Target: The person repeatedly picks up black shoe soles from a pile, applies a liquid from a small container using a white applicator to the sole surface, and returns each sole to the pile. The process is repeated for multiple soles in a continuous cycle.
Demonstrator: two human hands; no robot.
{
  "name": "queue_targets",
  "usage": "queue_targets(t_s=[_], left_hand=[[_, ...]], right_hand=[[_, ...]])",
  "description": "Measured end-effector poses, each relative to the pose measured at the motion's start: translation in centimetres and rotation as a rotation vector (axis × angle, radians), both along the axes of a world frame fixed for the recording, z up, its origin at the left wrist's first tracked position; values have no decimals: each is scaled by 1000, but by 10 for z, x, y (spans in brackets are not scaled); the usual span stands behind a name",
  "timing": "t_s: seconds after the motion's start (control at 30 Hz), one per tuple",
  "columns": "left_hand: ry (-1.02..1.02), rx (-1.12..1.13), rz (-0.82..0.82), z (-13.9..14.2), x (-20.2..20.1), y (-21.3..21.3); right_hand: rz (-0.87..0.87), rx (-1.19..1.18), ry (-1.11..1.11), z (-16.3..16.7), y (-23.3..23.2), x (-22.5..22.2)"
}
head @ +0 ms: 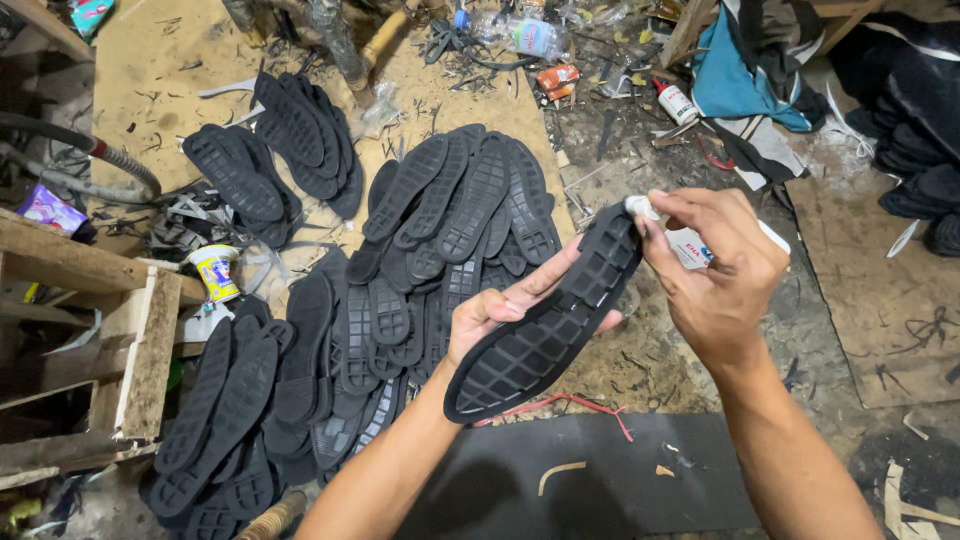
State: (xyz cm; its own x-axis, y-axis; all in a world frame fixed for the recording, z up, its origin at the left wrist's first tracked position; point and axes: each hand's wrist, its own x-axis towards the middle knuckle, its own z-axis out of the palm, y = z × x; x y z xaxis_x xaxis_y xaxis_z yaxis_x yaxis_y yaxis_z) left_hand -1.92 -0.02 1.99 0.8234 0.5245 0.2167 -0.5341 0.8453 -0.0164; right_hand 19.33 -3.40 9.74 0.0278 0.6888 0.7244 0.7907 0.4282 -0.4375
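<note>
— See that? The left hand (500, 310) is cupped under a black rubber sole (548, 318), tread side up, holding it in the air over the floor.

— And the right hand (715, 265) is clenched around a small white bottle (690, 243), its tip touching the top end of the sole.

— Glue, I'd guess. If that grip squeezes too hard, it could run over the edge onto the supporting fingers (545, 280).

— Or drip onto the heap of soles (440, 240) spread on the ground just beneath, sticking a few together.

— The sole is only resting on the palm, tilted. A push from the tip might tip it off.

— There's another white bottle (677, 102) lying well away among the scraps, and a small tub (215, 272) by the wooden crate (140, 350).
</note>
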Motion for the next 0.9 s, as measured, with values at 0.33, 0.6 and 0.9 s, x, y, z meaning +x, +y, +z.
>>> queue_targets(t_s=[0.33, 0.6, 0.9], left_hand=[[18, 63, -10, 8, -1, 0], [-419, 1, -194, -8, -2, 5], [-82, -13, -13, -10, -2, -1]], right_hand=[[89, -19, -57, 6, -5, -10], [181, -31, -133, -1, -19, -36], [247, -10, -126, 5, -22, -48]])
